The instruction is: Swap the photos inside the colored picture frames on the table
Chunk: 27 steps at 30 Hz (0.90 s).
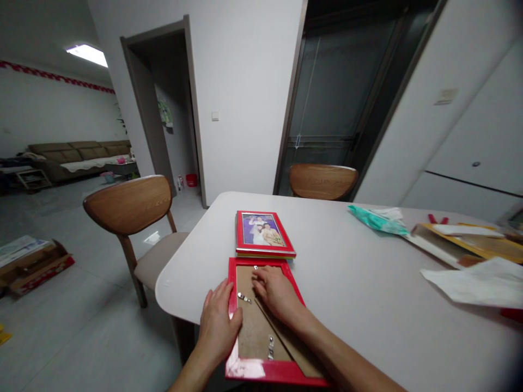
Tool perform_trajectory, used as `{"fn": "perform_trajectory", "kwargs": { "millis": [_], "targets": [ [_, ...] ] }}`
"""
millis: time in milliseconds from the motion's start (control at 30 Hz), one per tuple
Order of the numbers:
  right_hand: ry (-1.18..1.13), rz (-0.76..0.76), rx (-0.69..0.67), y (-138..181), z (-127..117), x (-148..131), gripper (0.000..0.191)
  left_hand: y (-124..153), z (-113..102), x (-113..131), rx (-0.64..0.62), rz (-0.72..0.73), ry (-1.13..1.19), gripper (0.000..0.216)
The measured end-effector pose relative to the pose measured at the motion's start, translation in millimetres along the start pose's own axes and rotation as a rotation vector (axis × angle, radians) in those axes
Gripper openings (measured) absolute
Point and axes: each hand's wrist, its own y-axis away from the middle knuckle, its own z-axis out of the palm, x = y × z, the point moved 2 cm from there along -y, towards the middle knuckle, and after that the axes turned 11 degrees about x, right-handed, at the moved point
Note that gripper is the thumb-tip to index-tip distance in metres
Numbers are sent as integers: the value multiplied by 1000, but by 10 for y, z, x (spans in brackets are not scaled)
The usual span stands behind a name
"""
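A red picture frame [281, 372] lies face down at the near edge of the table, its brown backing board [255, 332] showing. My left hand [220, 318] grips the frame's left side, with the thumb over the rim. Near the top of the board, my right hand [275, 291] has its fingers pinched at a small metal clip [255, 268], which they partly cover. Another metal clip [244, 298] sits on the left and one [271, 347] near the bottom. A hinged brown stand leg [290, 343] runs slantwise under my right forearm.
Just beyond lies a stack of red frames [265, 251], the top one face up with a photo. On the table's right are a teal packet [378, 220], white paper [478, 282] and an open cardboard box [437, 247]. Wooden chairs [131, 204] stand at the left and far side.
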Motion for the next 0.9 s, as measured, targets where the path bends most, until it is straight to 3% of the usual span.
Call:
{"fn": "perform_trajectory", "kwargs": {
  "millis": [167, 433, 600, 667, 833, 900],
  "targets": [
    [95, 62, 27, -148, 54, 144, 23, -2, -7, 25, 1, 0, 3, 44],
    [81, 41, 17, -165, 148, 115, 25, -11, -15, 40, 7, 2, -8, 42],
    [14, -5, -21, -97, 4, 81, 26, -25, -32, 47, -11, -12, -11, 44],
    [-93, -45, -84, 21, -142, 48, 26, -32, -46, 51, -12, -7, -8, 44],
    [-334, -117, -399, 414, -503, -53, 30, -32, -51, 60, 2, -10, -4, 42],
    [-337, -126, -419, 505, -551, -97, 30, -27, -38, 62, 7, -15, -5, 42]
  ]
}}
